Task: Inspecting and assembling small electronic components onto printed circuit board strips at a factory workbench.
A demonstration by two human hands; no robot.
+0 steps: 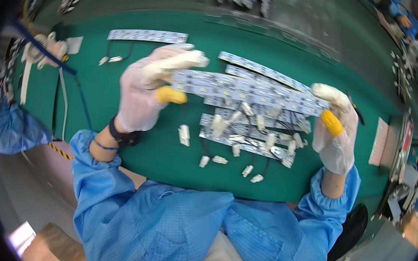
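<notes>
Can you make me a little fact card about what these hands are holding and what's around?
Held: long, flat silvery-white strip with small yellow squares
Left hand: white-gloved, yellow thumb cover, grips strip's left end
Right hand: gloved likewise, grips right end
Surface: green tabletop
On it: other silvery-white strips, white plastic connectors on dark wires

- We are in an electronics assembly workshop.
- We see LED circuit strips (247,95) with wired connectors (184,134) across a green bench (165,164).
- We notice a blue smock (175,223), white gloves (335,148), and more blue workwear (17,132) nearby.
</notes>
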